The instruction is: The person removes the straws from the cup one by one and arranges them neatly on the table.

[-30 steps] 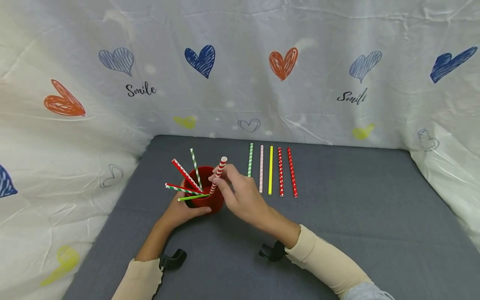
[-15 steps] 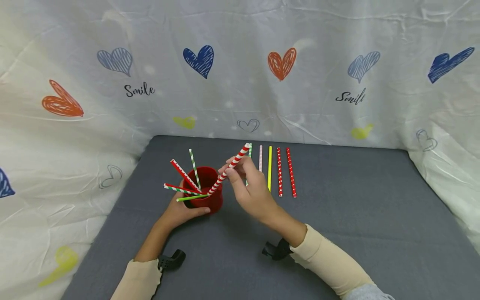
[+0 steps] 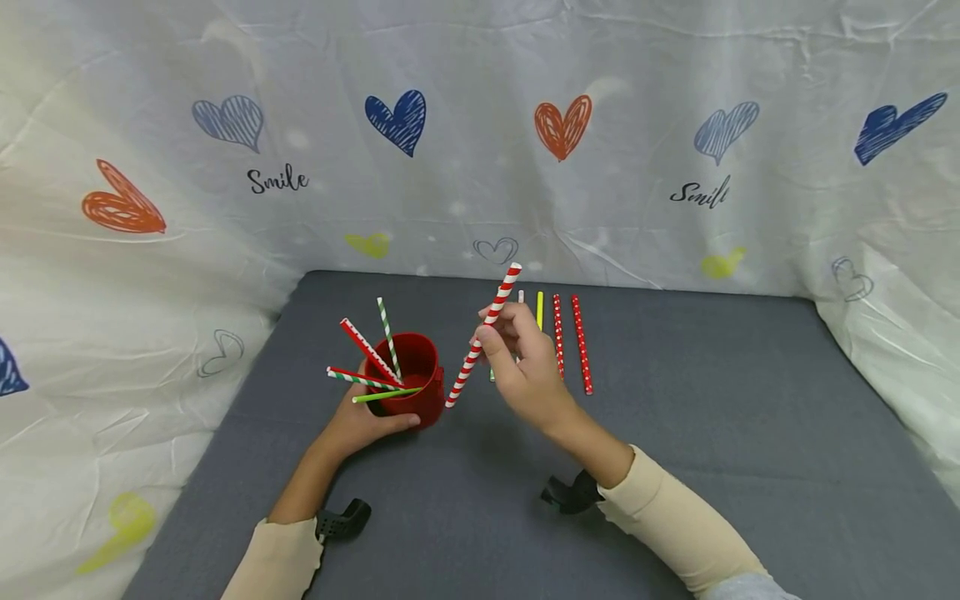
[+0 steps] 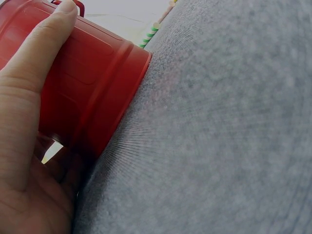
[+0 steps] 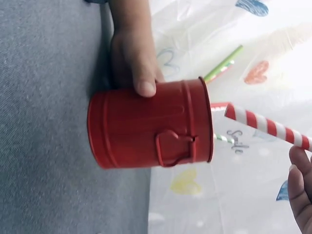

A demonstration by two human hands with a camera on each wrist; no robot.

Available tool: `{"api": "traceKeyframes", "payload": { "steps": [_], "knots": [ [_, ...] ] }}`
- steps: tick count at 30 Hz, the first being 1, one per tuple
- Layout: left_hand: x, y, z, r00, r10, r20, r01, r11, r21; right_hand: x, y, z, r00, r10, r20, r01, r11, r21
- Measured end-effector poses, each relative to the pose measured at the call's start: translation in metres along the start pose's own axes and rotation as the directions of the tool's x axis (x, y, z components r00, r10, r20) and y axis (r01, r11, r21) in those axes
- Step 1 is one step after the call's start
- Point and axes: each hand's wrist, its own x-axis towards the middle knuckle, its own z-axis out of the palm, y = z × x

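Note:
My left hand [image 3: 369, 421] grips the side of a red metal bucket [image 5: 146, 124], which stands upright on the table with a small wire handle on its side. Several paper straws lean out of it, among them a lime green straw [image 3: 386, 395], a green-striped straw [image 3: 388, 333] and a red one with white dots [image 3: 367, 348]. Between thumb and fingers, my right hand [image 3: 528, 367] pinches a red-and-white striped straw [image 3: 467, 371]. That straw slants outside the bucket, just right of its rim, lower end pointing down.
Right of the bucket a row of straws lies on the grey table [image 3: 675, 400]: two red dotted straws [image 3: 582, 346], a yellow straw [image 3: 540, 310], and others partly hidden behind my right hand. A white curtain with hearts [image 3: 465, 150] hangs behind and at the sides.
My right hand has drawn the red-and-white striped straw up and right, out of the bucket. The left hand and the bucket stay put.

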Motion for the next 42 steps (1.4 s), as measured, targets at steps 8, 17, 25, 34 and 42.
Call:
{"api": "traceKeyframes", "payload": {
  "steps": [8, 17, 25, 34, 42],
  "knots": [
    [0.001, 0.001, -0.001, 1.000, 0.014, 0.015, -0.014, 1.000, -0.026, -0.003, 0.011, -0.018, 0.999, 0.033, -0.036, -0.034, 0.999, -0.021],
    [-0.001, -0.001, -0.002, 1.000, 0.020, 0.019, -0.020, 1.000, -0.007, -0.008, 0.020, -0.028, 0.994, 0.067, -0.085, -0.074, 0.994, -0.074],
    [-0.001, 0.000, -0.002, 1.000, -0.001, 0.010, 0.001, 1.000, -0.010, -0.008, 0.024, -0.042, 0.995, 0.054, -0.079, -0.064, 0.989, -0.131],
    [-0.001, 0.000, -0.001, 1.000, -0.021, 0.018, 0.021, 1.000, -0.017, -0.010, 0.025, -0.060, 0.983, 0.144, -0.113, -0.160, 0.975, -0.154],
    [-0.001, 0.000, -0.002, 1.000, -0.017, 0.018, 0.017, 1.000, 0.002, -0.017, 0.045, -0.078, 0.964, 0.225, -0.142, -0.247, 0.954, -0.168]
  ]
}}
